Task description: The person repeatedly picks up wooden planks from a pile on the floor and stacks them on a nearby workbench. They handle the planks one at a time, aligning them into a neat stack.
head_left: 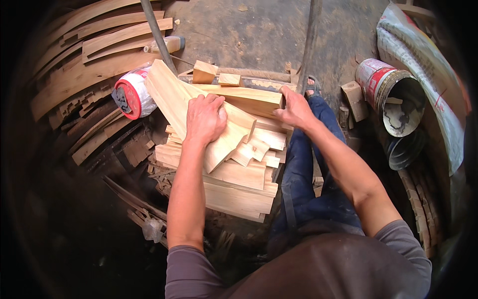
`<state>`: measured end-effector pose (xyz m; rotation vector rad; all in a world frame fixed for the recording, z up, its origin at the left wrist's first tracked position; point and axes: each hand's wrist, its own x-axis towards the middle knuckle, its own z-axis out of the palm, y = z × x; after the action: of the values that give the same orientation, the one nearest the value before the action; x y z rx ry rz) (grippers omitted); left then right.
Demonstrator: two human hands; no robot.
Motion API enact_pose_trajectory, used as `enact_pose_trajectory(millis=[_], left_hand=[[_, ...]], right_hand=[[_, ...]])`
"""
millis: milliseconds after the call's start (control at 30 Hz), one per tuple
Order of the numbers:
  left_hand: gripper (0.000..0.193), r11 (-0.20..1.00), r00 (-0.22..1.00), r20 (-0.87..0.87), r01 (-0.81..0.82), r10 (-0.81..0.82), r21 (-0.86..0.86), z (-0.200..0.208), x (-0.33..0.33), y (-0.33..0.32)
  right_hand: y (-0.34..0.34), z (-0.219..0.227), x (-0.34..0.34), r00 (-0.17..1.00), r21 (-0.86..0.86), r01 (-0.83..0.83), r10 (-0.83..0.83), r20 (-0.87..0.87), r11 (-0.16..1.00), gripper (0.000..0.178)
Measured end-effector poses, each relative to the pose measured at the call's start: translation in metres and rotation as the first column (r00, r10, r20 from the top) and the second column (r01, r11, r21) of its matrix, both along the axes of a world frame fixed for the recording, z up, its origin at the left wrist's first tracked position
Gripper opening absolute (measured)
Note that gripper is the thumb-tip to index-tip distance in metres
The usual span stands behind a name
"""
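Observation:
My left hand (205,119) lies over a wide, pale wooden board (167,87) with a notched near end. Its fingers are curled at the board's edge. At the right, my right hand (297,108) grips the end of a thick wooden plank (249,99), thumb on the near side. This plank runs behind the notched board, partly covered by it. Under both hands is a pile of cut boards (234,194), stacked with uneven ends. Two small wood blocks, a taller one (204,72) and a flatter one (229,79), sit just beyond the plank.
A white tub with a red rim (130,99) and a bottle (167,45) stand left, near long stacked planks (114,37). Two metal poles, one left (158,35) and one right (309,40), rise beyond. An open bucket (398,102) lies tipped at right, near a white sack (418,60).

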<state>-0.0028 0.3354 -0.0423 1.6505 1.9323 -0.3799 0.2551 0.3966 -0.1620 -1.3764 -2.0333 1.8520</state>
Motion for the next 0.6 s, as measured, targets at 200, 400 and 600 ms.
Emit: enact_pose_trajectory(millis=[200, 400, 600], left_hand=[[0.036, 0.991, 0.994, 0.038, -0.107, 0.104, 0.077, 0.005, 0.005, -0.001], [0.036, 0.972, 0.982, 0.047, -0.188, 0.183, 0.142, 0.012, 0.018, 0.003], [0.03, 0.992, 0.994, -0.007, -0.11, 0.111, 0.06, 0.013, 0.016, -0.003]], right_hand=[[0.063, 0.009, -0.054, 0.98, -0.124, -0.2, 0.199, -0.023, 0.972, 0.061], [0.056, -0.019, -0.146, 0.919, -0.151, -0.393, 0.38, -0.105, 0.907, 0.069], [0.05, -0.023, -0.154, 0.865, 0.164, -0.496, 0.501, 0.012, 0.853, 0.044]])
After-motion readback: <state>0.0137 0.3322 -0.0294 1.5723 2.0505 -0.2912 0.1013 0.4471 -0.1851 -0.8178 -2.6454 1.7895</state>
